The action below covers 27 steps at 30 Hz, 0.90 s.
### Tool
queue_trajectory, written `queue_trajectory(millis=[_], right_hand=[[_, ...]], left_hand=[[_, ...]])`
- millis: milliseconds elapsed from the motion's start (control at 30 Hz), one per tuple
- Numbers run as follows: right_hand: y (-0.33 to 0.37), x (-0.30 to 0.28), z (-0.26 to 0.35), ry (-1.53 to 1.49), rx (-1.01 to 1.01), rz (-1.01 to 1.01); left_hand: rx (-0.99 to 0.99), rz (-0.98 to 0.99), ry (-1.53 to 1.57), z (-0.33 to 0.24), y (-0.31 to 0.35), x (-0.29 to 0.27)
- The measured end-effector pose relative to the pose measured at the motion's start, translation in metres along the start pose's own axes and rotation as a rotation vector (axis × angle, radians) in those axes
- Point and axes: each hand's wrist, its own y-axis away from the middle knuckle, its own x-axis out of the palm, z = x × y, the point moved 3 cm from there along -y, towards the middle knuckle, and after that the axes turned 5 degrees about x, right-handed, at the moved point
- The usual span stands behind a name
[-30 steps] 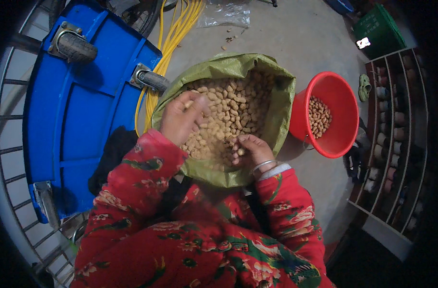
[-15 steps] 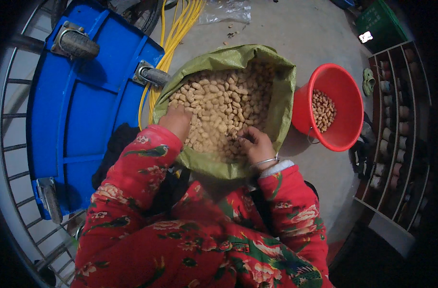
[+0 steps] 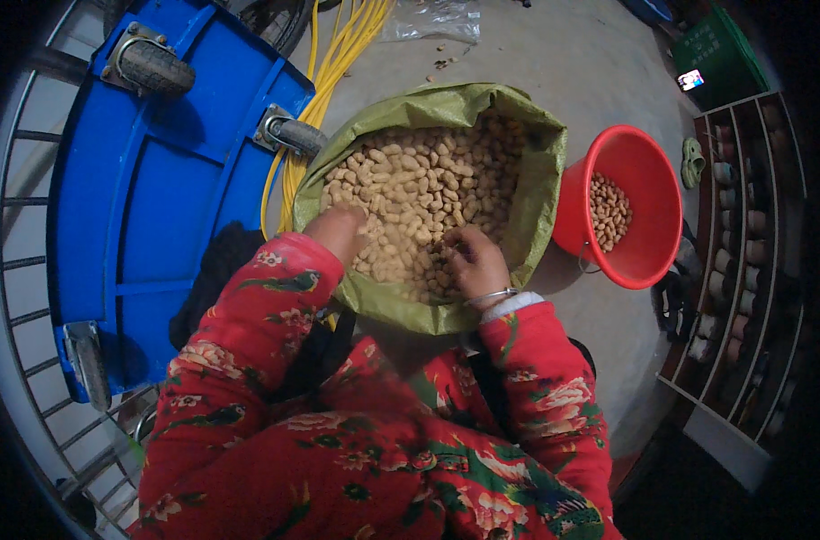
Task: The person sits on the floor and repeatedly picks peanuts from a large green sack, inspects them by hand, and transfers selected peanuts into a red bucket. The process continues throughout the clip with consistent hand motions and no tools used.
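Note:
A green woven sack [image 3: 536, 193] stands with its mouth wide and its rim rolled outward, full of unshelled peanuts [image 3: 419, 171]. My left hand [image 3: 338, 231] is over the left side of the heap, its fingers bent together just above the peanuts; whatever they grip is hidden. My right hand [image 3: 477, 261], with a bangle at the wrist, is at the sack's near right side. Its thumb and fingers are closed in a pinch, and I cannot make out what is between them. Right of the sack, a red bucket [image 3: 569, 202] holds some peanuts [image 3: 609, 211].
An upturned blue cart [image 3: 171, 211] with caster wheels leans by a metal railing at left. Yellow hose [image 3: 333, 76] lies behind it. Clear plastic [image 3: 432, 22] is on the floor. A shoe rack [image 3: 734, 252], green bin [image 3: 716, 58] and green clog [image 3: 692, 164] are at right.
My left hand has drawn slightly right, its fingers more gathered. My right hand stays near the same spot, fingers shifted a little. The whole view has moved slightly.

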Motion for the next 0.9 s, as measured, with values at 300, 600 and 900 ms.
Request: queue_trajectory(millis=[300,600,900], right_hand=[[-0.011,0.041,0.014,0.499,-0.472,0.000],[-0.004,0.038,0.006,0.591,-0.274,0.076],[0.014,0.032,-0.005,0.547,-0.243,0.196]], left_hand=[[-0.081,0.030,0.082,-0.005,0.000,-0.005],[-0.021,0.072,-0.217,-0.002,0.003,0.021],[-0.162,0.117,0.640,-0.018,-0.007,-0.008]])
